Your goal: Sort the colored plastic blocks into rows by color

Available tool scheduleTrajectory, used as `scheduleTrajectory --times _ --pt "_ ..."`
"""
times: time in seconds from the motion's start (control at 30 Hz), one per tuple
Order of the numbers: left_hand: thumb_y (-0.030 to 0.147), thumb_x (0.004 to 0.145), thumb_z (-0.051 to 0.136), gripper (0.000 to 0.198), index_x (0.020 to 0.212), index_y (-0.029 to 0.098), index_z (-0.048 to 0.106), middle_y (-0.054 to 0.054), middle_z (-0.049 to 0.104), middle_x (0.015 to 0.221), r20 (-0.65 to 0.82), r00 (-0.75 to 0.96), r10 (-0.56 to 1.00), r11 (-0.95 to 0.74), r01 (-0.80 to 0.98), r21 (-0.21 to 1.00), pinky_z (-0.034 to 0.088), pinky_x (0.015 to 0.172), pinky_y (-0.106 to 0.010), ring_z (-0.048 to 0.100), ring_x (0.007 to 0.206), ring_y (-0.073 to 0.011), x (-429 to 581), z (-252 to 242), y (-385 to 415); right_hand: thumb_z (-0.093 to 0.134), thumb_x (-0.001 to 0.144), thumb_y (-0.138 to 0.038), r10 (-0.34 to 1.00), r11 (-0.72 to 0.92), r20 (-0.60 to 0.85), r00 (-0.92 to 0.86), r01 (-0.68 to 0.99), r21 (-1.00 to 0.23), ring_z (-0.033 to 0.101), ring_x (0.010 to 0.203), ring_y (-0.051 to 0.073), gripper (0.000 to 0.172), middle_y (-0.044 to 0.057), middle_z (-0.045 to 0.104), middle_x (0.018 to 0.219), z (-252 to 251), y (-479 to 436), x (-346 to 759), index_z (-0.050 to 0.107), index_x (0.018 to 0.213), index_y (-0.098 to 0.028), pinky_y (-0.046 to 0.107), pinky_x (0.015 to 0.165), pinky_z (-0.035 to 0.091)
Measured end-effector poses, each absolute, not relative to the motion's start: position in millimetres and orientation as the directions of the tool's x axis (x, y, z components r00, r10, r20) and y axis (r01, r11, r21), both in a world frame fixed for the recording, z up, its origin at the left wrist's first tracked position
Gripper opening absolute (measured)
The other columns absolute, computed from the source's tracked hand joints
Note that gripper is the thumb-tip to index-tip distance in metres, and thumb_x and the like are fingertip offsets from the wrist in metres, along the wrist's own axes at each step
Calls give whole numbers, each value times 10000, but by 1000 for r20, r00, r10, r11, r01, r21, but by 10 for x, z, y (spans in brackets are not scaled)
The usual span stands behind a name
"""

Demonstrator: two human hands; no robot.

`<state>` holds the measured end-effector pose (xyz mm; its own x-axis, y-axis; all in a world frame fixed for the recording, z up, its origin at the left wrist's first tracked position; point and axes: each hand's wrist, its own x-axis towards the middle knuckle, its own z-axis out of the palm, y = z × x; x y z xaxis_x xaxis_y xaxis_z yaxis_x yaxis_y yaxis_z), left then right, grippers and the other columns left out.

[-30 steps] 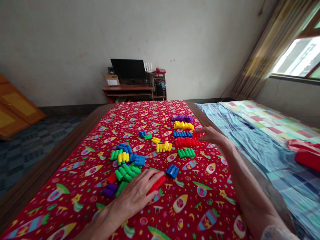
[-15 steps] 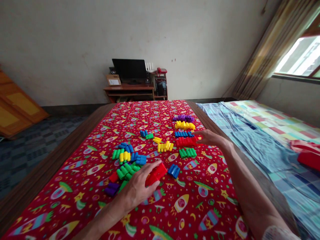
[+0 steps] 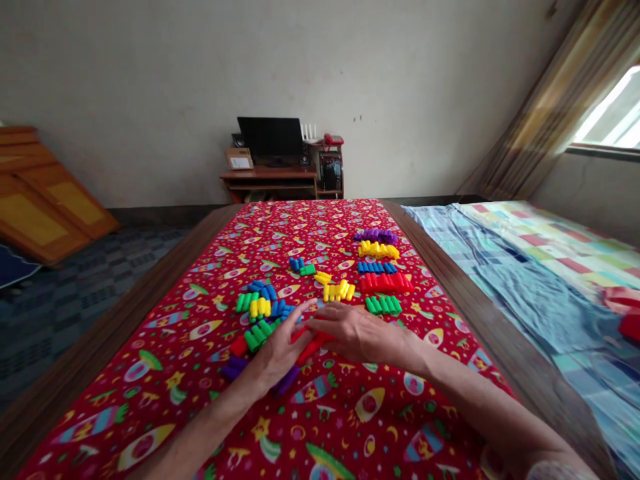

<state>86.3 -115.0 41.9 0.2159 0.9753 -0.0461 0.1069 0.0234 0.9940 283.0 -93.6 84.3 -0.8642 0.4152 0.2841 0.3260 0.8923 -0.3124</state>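
Red blocks [image 3: 313, 347] lie under and between my two hands, near the middle of the patterned red cloth. My left hand [image 3: 285, 343] is curled around their left side. From the right, my right hand [image 3: 350, 330] reaches over them, its fingers meeting the left hand's and hiding part of the blocks. Left of my left hand is a loose pile with green blocks [image 3: 257, 335], yellow blocks [image 3: 260, 307], blue blocks and purple blocks [image 3: 234, 367]. Rows of red [image 3: 385, 283], green [image 3: 383, 305], blue [image 3: 377, 268], yellow [image 3: 379, 250] and purple blocks [image 3: 380, 236] stand at the right.
Yellow blocks [image 3: 339, 291] lie just beyond my hands, with small blue and green pieces [image 3: 307, 270] farther back. The cloth covers a brown table [image 3: 197, 233]. Past it are a desk [image 3: 270, 173] with a monitor [image 3: 270, 140], and a bed [image 3: 540, 267] at the right.
My right hand has left the red row and come over to the red blocks by my left hand. The view has turned slightly left. Purple blocks now show below my left hand.
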Motion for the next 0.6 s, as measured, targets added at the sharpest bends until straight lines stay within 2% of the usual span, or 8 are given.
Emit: scheduleTrajectory --times 0.07,0.13,0.27,0.37,0.47,0.6 --pt "568 732 719 745 1340 189 515 -108 706 1154 -53 245 968 26 111 994 582 800 -323 693 996 -264 844 394 -1116 564 920 -197 463 876 249 -850 397 -275 618 1037 209 303 152 654 1125 770 -931 2816 566 1214 -121 323 855 499" --pt "582 757 684 676 1283 175 560 -95 737 1038 -59 262 963 25 132 991 596 735 -330 716 881 -252 795 367 -1073 577 921 -244 521 848 211 -827 473 -237 634 933 201 282 128 671 1025 742 -890 2860 576 1173 -118 307 789 498" --pt "599 762 662 536 1090 175 666 -73 738 937 16 116 993 -45 253 966 596 644 -317 717 800 -252 633 365 -965 578 916 -246 635 772 214 -742 615 -158 624 832 190 162 119 669 936 786 -760 3026 611 1016 -123 285 700 472" --pt "589 752 681 540 1104 180 670 -81 731 967 42 72 997 -60 268 962 586 670 -304 716 801 -247 574 403 -911 582 911 -232 660 751 316 -682 613 -246 629 824 179 208 104 670 947 817 -706 3120 580 1094 -133 277 702 472" --pt "572 741 707 559 1150 193 664 -75 725 1028 -24 165 986 -9 197 980 578 711 -310 704 839 -243 671 447 -925 538 947 -301 633 773 459 -624 537 -337 641 833 188 349 111 673 999 766 -764 3071 479 1245 -129 299 727 492" --pt "588 714 727 497 986 172 732 -60 739 915 -98 308 946 53 152 987 549 743 -315 677 863 -255 898 503 -1020 439 995 -297 605 795 483 -633 450 -407 654 871 191 320 123 656 1085 599 -912 2841 408 1276 -148 298 735 512"
